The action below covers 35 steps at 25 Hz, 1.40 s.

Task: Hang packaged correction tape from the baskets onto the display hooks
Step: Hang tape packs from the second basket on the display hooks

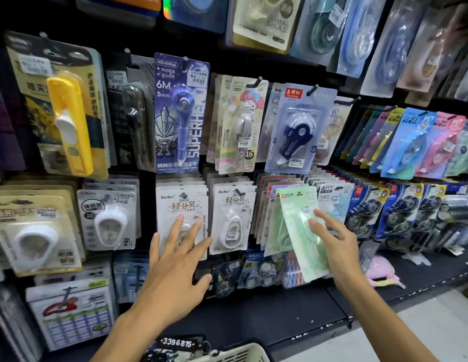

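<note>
Restocking, hang step in hand: green pack tilted below its hook.

Right hand (334, 239) pinches the pale green correction tape pack (298, 231), glossy flat card with clear blister; long axis leans, top edge up-left toward the lower hook row (238, 191). Left hand (175, 259) released, fingers spread, touching the white BoBo pack (182, 205). White slatted basket (238, 355) sits below, nearer the person.

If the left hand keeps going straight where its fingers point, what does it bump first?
Probably the white BoBo pack: the left hand is open, fingers aimed up at it. They may already touch it; depth is unclear.
</note>
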Each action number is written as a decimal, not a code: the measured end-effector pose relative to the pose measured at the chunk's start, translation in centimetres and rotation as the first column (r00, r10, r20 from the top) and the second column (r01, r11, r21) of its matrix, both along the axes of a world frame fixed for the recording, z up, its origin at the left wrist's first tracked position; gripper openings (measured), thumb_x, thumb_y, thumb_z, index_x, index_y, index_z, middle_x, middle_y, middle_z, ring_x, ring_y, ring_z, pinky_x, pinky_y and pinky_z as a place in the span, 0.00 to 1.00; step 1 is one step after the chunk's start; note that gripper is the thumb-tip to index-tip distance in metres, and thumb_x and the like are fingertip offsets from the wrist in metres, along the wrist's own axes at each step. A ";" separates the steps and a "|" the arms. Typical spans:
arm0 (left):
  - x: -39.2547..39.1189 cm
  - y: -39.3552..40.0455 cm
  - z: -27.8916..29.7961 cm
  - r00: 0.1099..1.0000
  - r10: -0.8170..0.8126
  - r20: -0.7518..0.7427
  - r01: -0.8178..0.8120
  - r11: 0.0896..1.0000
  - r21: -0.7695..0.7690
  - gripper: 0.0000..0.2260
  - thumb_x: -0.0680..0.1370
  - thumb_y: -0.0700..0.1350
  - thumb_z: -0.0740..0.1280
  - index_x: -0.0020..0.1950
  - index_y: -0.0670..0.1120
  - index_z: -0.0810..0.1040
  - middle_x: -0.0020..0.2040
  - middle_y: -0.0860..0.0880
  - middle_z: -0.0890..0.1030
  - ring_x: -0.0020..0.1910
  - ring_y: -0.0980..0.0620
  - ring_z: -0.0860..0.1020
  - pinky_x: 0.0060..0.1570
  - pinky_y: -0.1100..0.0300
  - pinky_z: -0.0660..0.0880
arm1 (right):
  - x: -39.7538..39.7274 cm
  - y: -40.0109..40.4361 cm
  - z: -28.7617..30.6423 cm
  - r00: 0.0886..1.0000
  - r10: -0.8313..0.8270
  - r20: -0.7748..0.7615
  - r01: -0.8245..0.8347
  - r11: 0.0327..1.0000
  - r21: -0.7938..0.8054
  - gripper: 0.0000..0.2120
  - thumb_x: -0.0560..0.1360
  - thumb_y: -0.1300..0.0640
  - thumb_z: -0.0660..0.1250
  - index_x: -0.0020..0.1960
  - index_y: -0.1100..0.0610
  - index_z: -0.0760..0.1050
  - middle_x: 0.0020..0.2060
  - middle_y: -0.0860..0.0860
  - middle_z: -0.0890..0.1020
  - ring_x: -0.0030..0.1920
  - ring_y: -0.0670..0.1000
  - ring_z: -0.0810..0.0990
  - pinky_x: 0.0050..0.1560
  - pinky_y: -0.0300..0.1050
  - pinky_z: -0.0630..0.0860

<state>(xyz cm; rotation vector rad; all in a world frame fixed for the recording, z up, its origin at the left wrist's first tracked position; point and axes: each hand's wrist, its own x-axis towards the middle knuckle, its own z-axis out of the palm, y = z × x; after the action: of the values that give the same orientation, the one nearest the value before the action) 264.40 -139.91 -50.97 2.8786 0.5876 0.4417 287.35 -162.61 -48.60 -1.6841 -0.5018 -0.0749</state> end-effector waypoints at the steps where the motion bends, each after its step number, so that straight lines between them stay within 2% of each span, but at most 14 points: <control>1: 0.0 0.1 0.1 1.000 0.001 0.002 -0.001 1.000 -0.006 0.32 0.81 0.61 0.59 0.82 0.61 0.49 0.80 0.60 0.32 0.71 0.56 0.17 0.74 0.44 0.27 | 0.0 -0.2 -0.3 0.999 -0.041 0.010 0.042 0.999 -0.018 0.13 0.73 0.46 0.74 0.58 0.38 0.82 0.64 0.45 0.78 0.66 0.51 0.75 0.67 0.54 0.72; 5: 0.1 0.2 0.2 1.000 -0.001 0.017 0.002 1.000 -0.017 0.31 0.81 0.61 0.60 0.82 0.61 0.52 0.80 0.60 0.34 0.72 0.57 0.18 0.76 0.43 0.31 | -0.5 -0.3 -0.7 0.993 -0.117 -0.018 0.115 0.992 -0.058 0.17 0.72 0.40 0.74 0.60 0.39 0.82 0.70 0.50 0.74 0.70 0.52 0.71 0.70 0.60 0.70; 9: 0.0 0.2 0.2 1.000 -0.002 0.012 0.002 1.000 -0.011 0.31 0.81 0.61 0.60 0.82 0.62 0.52 0.79 0.61 0.32 0.71 0.57 0.18 0.76 0.43 0.30 | -0.8 0.7 -0.1 0.997 -0.076 -0.019 0.076 0.997 0.018 0.16 0.72 0.43 0.75 0.59 0.42 0.82 0.66 0.48 0.78 0.68 0.52 0.74 0.69 0.59 0.71; 13: 0.1 0.4 0.2 1.000 -0.005 0.012 0.005 1.000 0.013 0.31 0.81 0.60 0.60 0.82 0.61 0.52 0.79 0.61 0.32 0.71 0.57 0.18 0.76 0.42 0.29 | -2.4 0.4 -0.7 0.993 -0.077 -0.086 0.093 0.973 0.209 0.16 0.68 0.41 0.77 0.55 0.40 0.84 0.54 0.45 0.80 0.56 0.46 0.81 0.49 0.40 0.78; 15: 0.0 0.6 0.1 1.000 -0.007 -0.011 0.008 0.998 0.056 0.30 0.81 0.59 0.61 0.82 0.60 0.54 0.80 0.59 0.33 0.72 0.55 0.19 0.76 0.40 0.30 | -2.7 0.8 -0.2 0.992 -0.104 -0.077 0.120 0.965 0.234 0.16 0.68 0.40 0.77 0.55 0.38 0.83 0.54 0.43 0.79 0.50 0.40 0.81 0.44 0.35 0.76; 20: -0.2 0.8 0.0 0.999 0.009 -0.040 -0.005 0.996 0.088 0.30 0.81 0.58 0.60 0.81 0.60 0.54 0.81 0.58 0.34 0.74 0.53 0.21 0.77 0.38 0.32 | -1.9 1.9 0.5 0.975 -0.221 0.004 0.221 0.975 -0.007 0.18 0.72 0.39 0.74 0.61 0.39 0.80 0.62 0.44 0.75 0.62 0.48 0.74 0.59 0.49 0.72; 23: -0.4 0.9 0.1 1.000 -0.011 -0.028 0.013 0.997 0.070 0.30 0.80 0.58 0.61 0.81 0.60 0.55 0.82 0.59 0.35 0.75 0.54 0.21 0.76 0.38 0.32 | -1.0 1.3 0.7 0.963 -0.218 -0.161 0.234 0.968 0.087 0.13 0.71 0.43 0.76 0.55 0.41 0.83 0.58 0.51 0.80 0.56 0.57 0.81 0.59 0.58 0.79; 25: -0.6 1.1 0.1 1.000 -0.015 -0.023 0.017 0.998 0.067 0.29 0.80 0.58 0.61 0.81 0.60 0.57 0.82 0.59 0.36 0.75 0.54 0.22 0.76 0.37 0.32 | -0.6 0.9 0.8 0.952 -0.158 -0.263 0.194 0.974 0.115 0.16 0.71 0.43 0.77 0.57 0.44 0.83 0.57 0.56 0.82 0.53 0.58 0.83 0.55 0.59 0.81; 27: -0.6 1.3 0.0 1.000 -0.013 -0.023 0.014 0.997 0.071 0.29 0.80 0.58 0.62 0.81 0.60 0.57 0.82 0.59 0.37 0.75 0.54 0.22 0.76 0.37 0.33 | -0.7 1.1 0.8 0.971 -0.220 -0.089 0.210 0.972 -0.106 0.24 0.70 0.37 0.74 0.63 0.44 0.80 0.58 0.53 0.78 0.54 0.54 0.80 0.53 0.53 0.78; 28: -0.6 1.3 -0.1 1.000 -0.012 -0.027 0.014 0.997 0.070 0.30 0.80 0.58 0.62 0.81 0.60 0.57 0.82 0.59 0.37 0.75 0.54 0.22 0.77 0.37 0.33 | -0.7 1.2 0.6 0.966 -0.234 0.109 0.255 0.932 -0.257 0.25 0.72 0.37 0.72 0.67 0.43 0.77 0.62 0.50 0.74 0.59 0.53 0.77 0.56 0.51 0.75; 30: -0.3 1.2 -0.1 1.000 -0.014 -0.027 0.016 0.997 0.070 0.30 0.80 0.58 0.61 0.81 0.61 0.56 0.82 0.59 0.36 0.74 0.54 0.21 0.77 0.37 0.33 | -1.2 2.1 -0.1 0.885 -0.088 0.458 0.310 0.844 -0.437 0.24 0.78 0.45 0.69 0.73 0.46 0.72 0.73 0.48 0.67 0.66 0.53 0.73 0.63 0.54 0.72; 31: -0.2 1.2 -0.2 1.000 -0.014 -0.023 0.015 0.997 0.074 0.30 0.80 0.58 0.61 0.81 0.61 0.56 0.81 0.59 0.35 0.74 0.54 0.20 0.77 0.37 0.32 | -1.4 2.6 -0.6 0.853 0.006 0.522 0.295 0.819 -0.492 0.25 0.79 0.48 0.68 0.75 0.47 0.69 0.78 0.45 0.63 0.62 0.52 0.77 0.63 0.54 0.73; 33: 0.0 1.0 -0.4 1.000 -0.012 -0.012 0.013 0.997 0.080 0.29 0.80 0.58 0.61 0.80 0.60 0.58 0.81 0.59 0.34 0.73 0.55 0.20 0.76 0.38 0.31 | -1.5 3.4 -1.1 0.850 0.074 0.522 0.268 0.792 -0.548 0.27 0.80 0.52 0.67 0.77 0.48 0.65 0.78 0.38 0.58 0.45 0.50 0.82 0.57 0.52 0.77; 35: 0.1 1.0 -0.4 1.000 -0.013 0.002 0.013 0.997 0.076 0.29 0.80 0.57 0.62 0.80 0.60 0.60 0.81 0.59 0.34 0.73 0.55 0.20 0.75 0.39 0.31 | -1.1 4.1 -0.7 0.867 0.070 0.493 0.258 0.784 -0.564 0.30 0.80 0.51 0.69 0.79 0.48 0.63 0.77 0.38 0.57 0.41 0.50 0.82 0.56 0.53 0.79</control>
<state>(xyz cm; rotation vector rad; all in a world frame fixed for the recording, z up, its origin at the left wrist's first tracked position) 264.45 -138.89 -51.40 2.9518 0.5628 0.4754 286.25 -158.46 -49.28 -2.3578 -0.8934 -0.4760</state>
